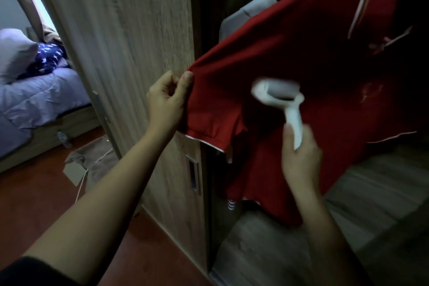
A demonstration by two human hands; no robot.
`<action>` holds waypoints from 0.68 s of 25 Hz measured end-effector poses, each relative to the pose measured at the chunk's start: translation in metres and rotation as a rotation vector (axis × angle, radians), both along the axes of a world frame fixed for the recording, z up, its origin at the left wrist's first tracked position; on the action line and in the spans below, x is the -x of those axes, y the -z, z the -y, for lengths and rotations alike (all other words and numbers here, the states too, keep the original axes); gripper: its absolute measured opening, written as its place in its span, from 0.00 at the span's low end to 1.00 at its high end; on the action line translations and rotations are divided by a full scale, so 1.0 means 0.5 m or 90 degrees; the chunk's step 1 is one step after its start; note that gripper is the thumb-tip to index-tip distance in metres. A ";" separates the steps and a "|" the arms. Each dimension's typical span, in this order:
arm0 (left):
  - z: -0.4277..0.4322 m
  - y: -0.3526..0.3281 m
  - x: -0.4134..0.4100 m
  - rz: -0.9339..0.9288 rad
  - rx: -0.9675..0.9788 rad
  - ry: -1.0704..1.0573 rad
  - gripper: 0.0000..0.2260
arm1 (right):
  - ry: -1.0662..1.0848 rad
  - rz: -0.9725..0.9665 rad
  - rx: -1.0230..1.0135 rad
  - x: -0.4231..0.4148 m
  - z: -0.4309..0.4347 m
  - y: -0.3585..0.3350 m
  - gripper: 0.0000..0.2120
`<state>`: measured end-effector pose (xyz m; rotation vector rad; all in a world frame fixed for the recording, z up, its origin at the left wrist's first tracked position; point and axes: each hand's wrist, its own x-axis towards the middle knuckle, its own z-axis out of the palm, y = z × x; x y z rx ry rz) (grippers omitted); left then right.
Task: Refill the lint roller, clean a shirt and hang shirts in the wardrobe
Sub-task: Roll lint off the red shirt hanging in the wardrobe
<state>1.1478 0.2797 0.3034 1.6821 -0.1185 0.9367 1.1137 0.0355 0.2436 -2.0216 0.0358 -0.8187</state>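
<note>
roller (275,93): blurred; you can't read its surface.
right hand (301,155): yours is smeared, fingers indistinct.
shirt (267,58): cut off at top and right edges.
grey garment (253,9): mostly hidden behind shirt.

Both arms show bare from the hands back. The left hand (166,100) is sharp enough to make out a thumbnail (188,75) cut short. The left arm (104,193) is uncovered along nearly all its visible length, up to a black sleeve (34,271) (only its edge shows, in the bottom corner). The right hand (301,153) and right forearm (325,216) are also uncovered but blurred, so finer detail cannot be told.
</note>
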 end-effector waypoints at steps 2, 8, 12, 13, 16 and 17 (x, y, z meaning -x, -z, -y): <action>-0.002 -0.001 0.002 -0.001 0.002 0.008 0.18 | -0.016 0.087 -0.021 0.014 -0.002 -0.097 0.11; -0.001 -0.003 0.003 -0.003 0.002 0.015 0.20 | -0.085 0.018 0.022 0.073 -0.100 -0.007 0.11; -0.003 -0.005 0.006 -0.002 0.002 0.020 0.22 | -0.173 -0.081 0.013 0.115 -0.124 0.064 0.11; -0.001 -0.006 0.007 -0.002 0.009 0.025 0.22 | -0.153 -0.036 0.022 0.102 -0.113 0.046 0.13; 0.001 -0.010 0.009 -0.014 0.018 0.030 0.18 | -0.043 0.123 0.040 0.036 -0.068 -0.066 0.15; 0.002 -0.011 0.010 -0.017 0.015 0.028 0.18 | -0.020 0.157 0.034 0.015 -0.050 -0.100 0.15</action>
